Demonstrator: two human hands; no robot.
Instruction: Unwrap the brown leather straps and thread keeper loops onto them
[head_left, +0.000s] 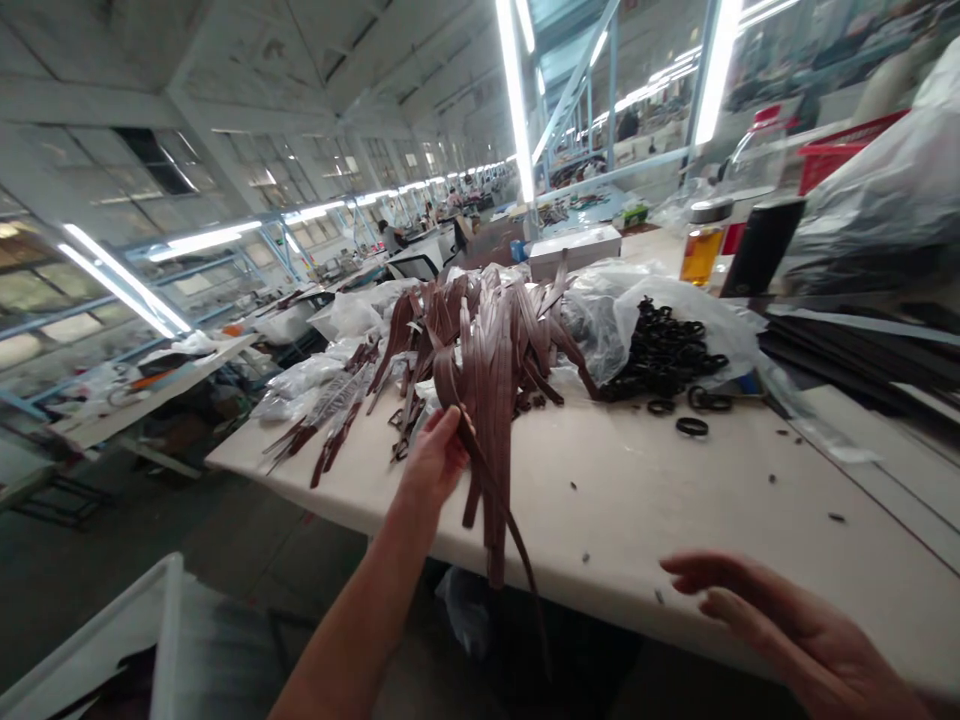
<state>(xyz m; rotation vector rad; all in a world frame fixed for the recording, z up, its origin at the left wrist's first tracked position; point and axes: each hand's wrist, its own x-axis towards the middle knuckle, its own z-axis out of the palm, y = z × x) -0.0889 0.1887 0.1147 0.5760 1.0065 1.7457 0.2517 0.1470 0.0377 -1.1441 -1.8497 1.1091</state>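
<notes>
My left hand (441, 450) pinches a brown strap (510, 520) between thumb and fingers; the strap's lower end hangs past the table's front edge. Behind it lies a thick heap of brown straps (491, 350), several drooping toward the edge. My right hand (757, 610) is over the front edge at the right, fingers apart and nothing in them. Black loops (664, 350) are piled on clear plastic right of the strap heap, and a single black ring (691, 427) lies in front of them.
The pale table (622, 500) bears small dark bits. At its back stand a white box (576, 250), a jar of amber liquid (703, 245) and a black cylinder (763, 245). Dark strips (862, 350) lie right. A white bin (169, 640) is low left.
</notes>
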